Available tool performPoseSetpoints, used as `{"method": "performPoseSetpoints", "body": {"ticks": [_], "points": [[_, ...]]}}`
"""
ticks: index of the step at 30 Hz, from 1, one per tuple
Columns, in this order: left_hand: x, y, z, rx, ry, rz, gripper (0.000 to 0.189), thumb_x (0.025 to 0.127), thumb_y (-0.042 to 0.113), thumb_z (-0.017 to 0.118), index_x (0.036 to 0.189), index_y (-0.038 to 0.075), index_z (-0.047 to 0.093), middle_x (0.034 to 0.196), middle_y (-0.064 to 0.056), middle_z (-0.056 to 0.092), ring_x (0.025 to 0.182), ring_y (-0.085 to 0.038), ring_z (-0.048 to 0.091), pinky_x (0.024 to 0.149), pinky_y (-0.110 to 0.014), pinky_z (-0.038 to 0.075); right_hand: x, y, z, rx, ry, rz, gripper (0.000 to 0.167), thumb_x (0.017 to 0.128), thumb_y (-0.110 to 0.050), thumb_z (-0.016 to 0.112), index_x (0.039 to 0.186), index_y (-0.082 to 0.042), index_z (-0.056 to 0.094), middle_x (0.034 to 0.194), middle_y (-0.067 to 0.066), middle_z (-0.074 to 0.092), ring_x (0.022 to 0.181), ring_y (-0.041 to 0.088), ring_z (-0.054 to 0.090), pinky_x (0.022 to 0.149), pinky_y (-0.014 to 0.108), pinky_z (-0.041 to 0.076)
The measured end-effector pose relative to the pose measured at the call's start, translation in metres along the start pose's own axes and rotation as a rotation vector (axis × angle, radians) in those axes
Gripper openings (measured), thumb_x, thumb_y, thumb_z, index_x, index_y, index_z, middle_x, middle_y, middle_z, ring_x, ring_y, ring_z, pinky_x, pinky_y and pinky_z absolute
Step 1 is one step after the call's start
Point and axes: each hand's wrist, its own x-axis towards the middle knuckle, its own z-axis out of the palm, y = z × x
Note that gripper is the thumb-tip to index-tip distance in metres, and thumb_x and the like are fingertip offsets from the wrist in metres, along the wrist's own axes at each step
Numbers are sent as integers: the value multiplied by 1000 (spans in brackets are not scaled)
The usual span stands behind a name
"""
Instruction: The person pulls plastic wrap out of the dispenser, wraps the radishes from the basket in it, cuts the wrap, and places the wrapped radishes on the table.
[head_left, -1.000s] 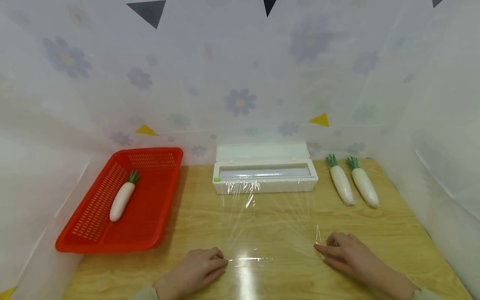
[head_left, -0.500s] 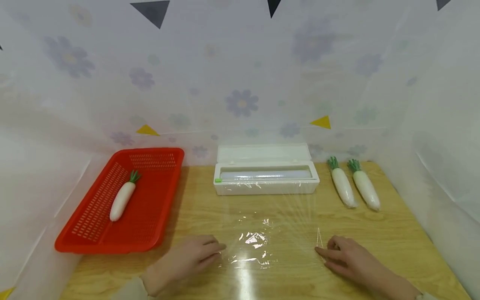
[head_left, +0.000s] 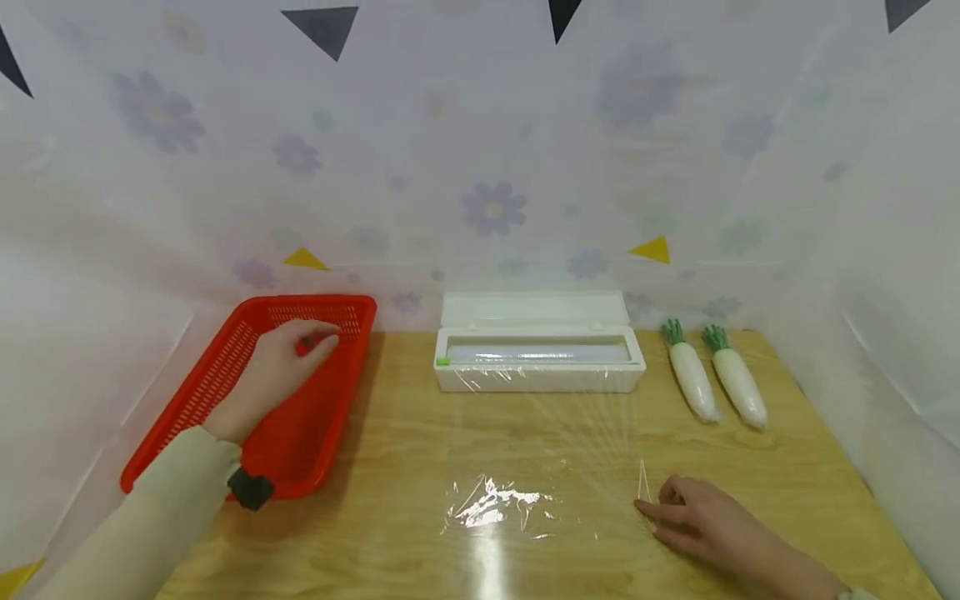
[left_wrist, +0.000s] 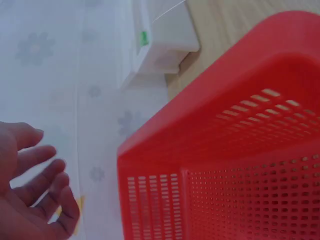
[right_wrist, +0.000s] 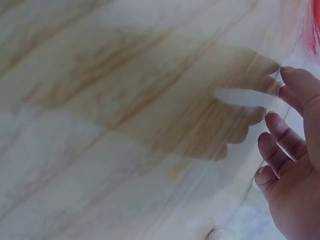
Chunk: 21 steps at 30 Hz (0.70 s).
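Observation:
My left hand [head_left: 266,375] hovers over the red basket [head_left: 341,417], fingers loosely bent and holding nothing. The left wrist view shows that hand [left_wrist: 35,185] beside the basket's wall [left_wrist: 165,125]. The white radish that lay in the basket is hidden behind the hand and arm. At the front right, my right hand [head_left: 705,517] pinches the corner of a sheet of clear plastic wrap [head_left: 495,504] between thumb and forefinger. This sheet runs over the wood table from a white wrap dispenser [head_left: 536,379], its lid up. In the right wrist view, the right hand [right_wrist: 300,155] has its other fingers bent.
Two white radishes, the nearer one [head_left: 693,379] and its neighbour [head_left: 738,387], lie right of the dispenser, with shiny film at their tips. Flower-patterned sheeting [head_left: 495,208] walls the table [head_left: 405,467] at the back and sides. A green slider [head_left: 442,362] sits on the dispenser's left end.
My left hand has let go of the wrap's left corner and moved left and up over the basket. The wrap's left side now lies slack and crinkled. The right hand stays at its corner.

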Motion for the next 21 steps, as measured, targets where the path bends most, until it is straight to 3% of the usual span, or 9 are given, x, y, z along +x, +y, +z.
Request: {"method": "performPoseSetpoints", "body": {"ticks": [4, 8, 13, 21], "points": [[18, -39, -18, -29, -99, -233, 50, 108, 34, 55, 141, -3, 56, 140, -28, 58, 127, -47, 53, 105, -65, 43, -3, 1, -1, 32, -22, 14, 44, 84, -18, 87, 127, -17, 77, 101, -18, 49, 84, -7, 39, 69, 8, 33], [31, -74, -27, -49, -126, -356, 60, 109, 35, 51, 146, -12, 44, 144, -37, 47, 130, -54, 47, 107, -67, 40, -5, -2, -3, 67, -43, 51, 45, 85, -16, 86, 129, -17, 75, 101, -20, 47, 84, -8, 38, 69, 8, 33], [29, -104, -33, -42, -138, -449, 59, 108, 27, 50, 144, -19, 40, 144, -42, 42, 129, -58, 43, 107, -68, 39, -3, -1, -1, 96, -40, 53, 45, 86, -16, 86, 130, -18, 75, 100, -20, 48, 84, -8, 39, 70, 7, 33], [22, -138, -31, 25, -335, -544, 59, 98, 23, 63, 133, -21, 45, 129, -42, 53, 111, -55, 54, 97, -64, 47, -3, 1, 3, 89, -20, 29, 44, 86, -21, 86, 129, -17, 75, 99, -21, 46, 81, -8, 37, 70, 5, 32]]}}
